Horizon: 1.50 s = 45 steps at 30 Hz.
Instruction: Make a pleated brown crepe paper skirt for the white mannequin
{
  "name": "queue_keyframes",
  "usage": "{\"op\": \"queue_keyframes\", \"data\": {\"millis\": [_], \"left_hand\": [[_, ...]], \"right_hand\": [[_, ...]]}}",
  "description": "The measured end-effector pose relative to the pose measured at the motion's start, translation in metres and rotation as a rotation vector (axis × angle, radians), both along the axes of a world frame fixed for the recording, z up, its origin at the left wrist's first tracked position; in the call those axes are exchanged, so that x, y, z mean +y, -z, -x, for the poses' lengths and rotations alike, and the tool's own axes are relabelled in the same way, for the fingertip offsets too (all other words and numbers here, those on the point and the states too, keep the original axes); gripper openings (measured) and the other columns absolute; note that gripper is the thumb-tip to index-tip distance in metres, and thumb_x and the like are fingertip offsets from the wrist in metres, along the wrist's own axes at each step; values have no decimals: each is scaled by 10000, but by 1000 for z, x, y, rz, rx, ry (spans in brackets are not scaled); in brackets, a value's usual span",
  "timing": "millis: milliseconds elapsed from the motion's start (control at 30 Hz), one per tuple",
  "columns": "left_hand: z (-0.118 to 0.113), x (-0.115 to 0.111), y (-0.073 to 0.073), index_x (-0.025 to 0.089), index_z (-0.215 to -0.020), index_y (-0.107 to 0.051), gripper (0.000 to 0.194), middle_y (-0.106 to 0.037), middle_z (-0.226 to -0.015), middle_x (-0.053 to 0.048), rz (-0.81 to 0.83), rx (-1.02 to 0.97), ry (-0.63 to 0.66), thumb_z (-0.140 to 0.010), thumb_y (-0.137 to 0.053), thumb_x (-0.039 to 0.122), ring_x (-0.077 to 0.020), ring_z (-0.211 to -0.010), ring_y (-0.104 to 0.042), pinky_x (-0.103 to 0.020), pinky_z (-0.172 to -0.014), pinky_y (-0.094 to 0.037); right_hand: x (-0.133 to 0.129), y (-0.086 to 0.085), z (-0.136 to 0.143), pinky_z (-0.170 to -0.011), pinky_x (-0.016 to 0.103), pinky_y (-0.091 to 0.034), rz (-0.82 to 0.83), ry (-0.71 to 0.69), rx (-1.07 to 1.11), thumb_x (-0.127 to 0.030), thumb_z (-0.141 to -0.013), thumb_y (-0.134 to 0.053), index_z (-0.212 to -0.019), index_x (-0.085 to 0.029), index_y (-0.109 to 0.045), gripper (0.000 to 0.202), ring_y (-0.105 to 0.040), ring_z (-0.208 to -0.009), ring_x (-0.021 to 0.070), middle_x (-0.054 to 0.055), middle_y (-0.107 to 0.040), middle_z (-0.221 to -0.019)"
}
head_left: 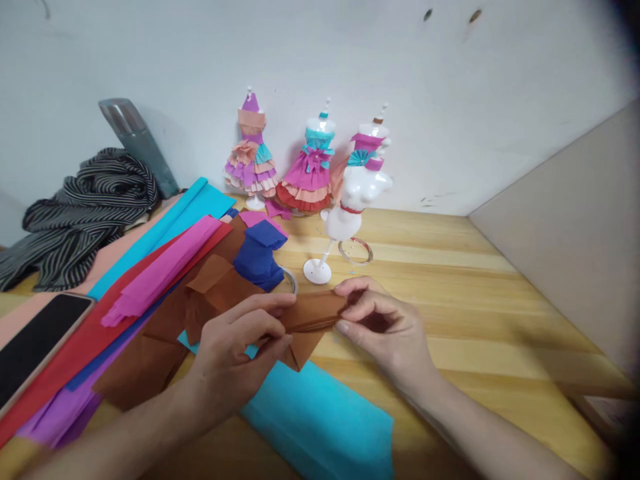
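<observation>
A folded piece of brown crepe paper (pixel 315 312) is stretched between my two hands, with a pointed flap hanging below it. My left hand (pixel 240 343) pinches its left end, and my right hand (pixel 383 327) pinches the right end between thumb and fingers. Under them lies a turquoise paper sheet (pixel 325 420). Just beyond my hands stands a small white mannequin (pixel 345 223) on a round base, with a red band at its waist. More brown paper (pixel 150 360) and a crumpled dark blue piece (pixel 257 257) lie to the left.
Three dressed mannequins, one in a purple and peach dress (pixel 251 160), stand by the wall. A clear ring (pixel 356 251) lies behind the white mannequin. On the left are a pink paper strip (pixel 170 263), a phone (pixel 40 347), a striped cloth (pixel 95 207) and a leaning bottle (pixel 140 143).
</observation>
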<state>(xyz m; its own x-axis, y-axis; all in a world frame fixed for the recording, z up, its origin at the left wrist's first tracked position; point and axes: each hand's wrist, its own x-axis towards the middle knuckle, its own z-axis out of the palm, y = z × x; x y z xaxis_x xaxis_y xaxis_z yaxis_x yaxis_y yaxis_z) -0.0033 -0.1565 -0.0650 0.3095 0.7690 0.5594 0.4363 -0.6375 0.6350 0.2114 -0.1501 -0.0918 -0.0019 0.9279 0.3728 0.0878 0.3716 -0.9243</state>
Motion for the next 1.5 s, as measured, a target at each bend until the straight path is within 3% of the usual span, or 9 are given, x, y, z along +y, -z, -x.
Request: {"op": "queue_keyframes", "data": {"millis": [333,667,933,1167,1300,1500], "left_hand": [[-1,-3,3,157,-703,-616,158,-741,-1017,-86,-105,25,-20,-759,-657,15,-125,-913,-714,-132,-809,-543],[-1,-7,0,155,-743,-616,150,-733,-1028,-88,-164,66,-34,-790,-628,13,-114,-920,-709,-132,-844,-536],[1,-7,-2,168,-745,-604,159,-731,-1039,-77,-155,70,-26,-804,-615,21,-115,-914,-710,-143,-822,-549],[0,-8,-5,169,-700,-603,175,-739,-1011,-60,-109,57,-34,-779,-628,14,-102,-879,-717,-115,-783,-543],[0,-7,-7,169,-677,-604,177,-744,-998,-50,-64,48,-45,-761,-643,19,-98,-867,-719,-104,-767,-540],[0,-8,-8,180,-693,-612,171,-744,-1000,-36,-84,56,-50,-775,-629,31,-112,-849,-722,-143,-757,-568]], "right_hand": [[-1,0,0,-728,297,-522,33,-5,31,-83,-666,-736,-604,-208,-655,162,-653,-869,180,58,-685,-896],[-3,-5,2,-659,271,-529,-74,47,-52,-72,-688,-724,-623,-207,-665,161,-650,-814,168,57,-667,-889],[-3,-4,0,-654,261,-536,-45,-16,12,-108,-713,-739,-777,-237,-715,146,-639,-853,166,68,-669,-1001],[-4,-5,-1,-649,278,-545,1,-24,29,-169,-728,-762,-779,-242,-720,98,-646,-832,172,75,-677,-1014],[-5,-6,-2,-706,301,-552,-39,-7,-25,-118,-719,-745,-764,-249,-741,139,-647,-891,187,76,-684,-1012],[-7,-7,-2,-687,321,-571,-113,13,-118,-106,-737,-720,-791,-246,-754,153,-658,-801,176,81,-692,-1032]]}}
